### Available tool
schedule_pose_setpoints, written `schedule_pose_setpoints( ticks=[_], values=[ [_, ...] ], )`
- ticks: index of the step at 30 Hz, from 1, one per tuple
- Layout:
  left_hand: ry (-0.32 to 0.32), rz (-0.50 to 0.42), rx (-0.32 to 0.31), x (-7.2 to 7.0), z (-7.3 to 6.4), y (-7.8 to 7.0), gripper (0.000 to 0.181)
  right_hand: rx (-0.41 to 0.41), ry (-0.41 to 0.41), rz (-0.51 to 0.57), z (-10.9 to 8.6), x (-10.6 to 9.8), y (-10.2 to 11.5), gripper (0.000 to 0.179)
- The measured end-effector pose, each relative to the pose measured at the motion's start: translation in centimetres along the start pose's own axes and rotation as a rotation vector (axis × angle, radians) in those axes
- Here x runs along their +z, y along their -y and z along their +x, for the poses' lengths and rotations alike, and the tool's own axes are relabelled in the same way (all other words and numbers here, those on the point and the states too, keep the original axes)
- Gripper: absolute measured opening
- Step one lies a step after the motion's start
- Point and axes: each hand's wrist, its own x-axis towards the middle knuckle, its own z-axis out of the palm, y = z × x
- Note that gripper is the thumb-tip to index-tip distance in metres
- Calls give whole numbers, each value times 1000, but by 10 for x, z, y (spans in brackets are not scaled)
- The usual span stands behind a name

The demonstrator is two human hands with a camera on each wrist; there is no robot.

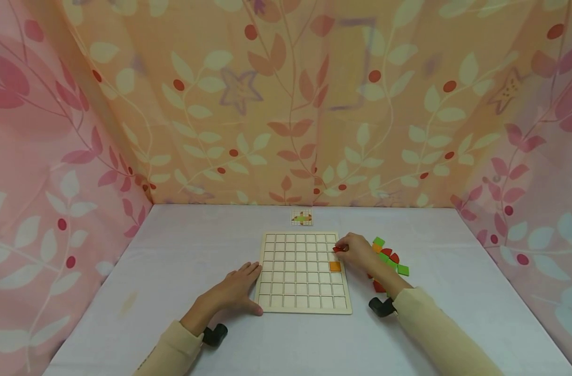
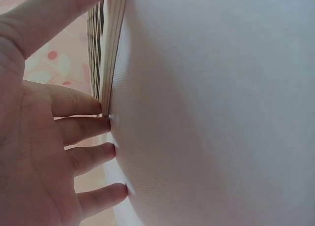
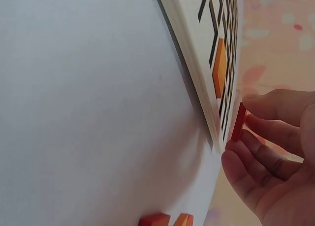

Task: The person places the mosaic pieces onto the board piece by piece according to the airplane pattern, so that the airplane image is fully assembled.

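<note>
Right hand (image 3: 283, 179) pinching a thin red piece (image 3: 239, 121) beside a gridded wooden board (image 3: 197, 63).
The fingers (image 3: 280, 108) hold the piece on edge, near the board's corner; one orange square tile (image 3: 219, 68) sits in the grid. A red piece (image 3: 154, 219) and an orange piece (image 3: 184, 220), both cut off by the frame, lie on the white-covered bench (image 3: 98, 88); a floral-patterned cloth (image 3: 280, 48) hangs behind.
</note>
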Motion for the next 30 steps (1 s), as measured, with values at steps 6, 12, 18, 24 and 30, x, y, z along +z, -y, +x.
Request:
schedule_pose_setpoints(
  ticks=[6, 12, 18, 24, 30],
  values=[
    [-4, 1, 0, 1, 0, 1, 109, 0, 11, -32, 1, 8, 3, 22],
    [-6, 1, 3, 0, 0, 0, 109, 30, 12, -57, 1, 12, 7, 22],
    [-9, 0, 7, 0, -1, -1, 109, 45, 8, -74, 0, 14, 10, 28],
    [-14, 0, 11, 0, 0, 0, 108, 24, 5, -82, 0, 15, 11, 22],
    [-14, -1, 5, 0, -1, -1, 108, 60, 22, -91, 1, 17, 12, 18]
  ],
)
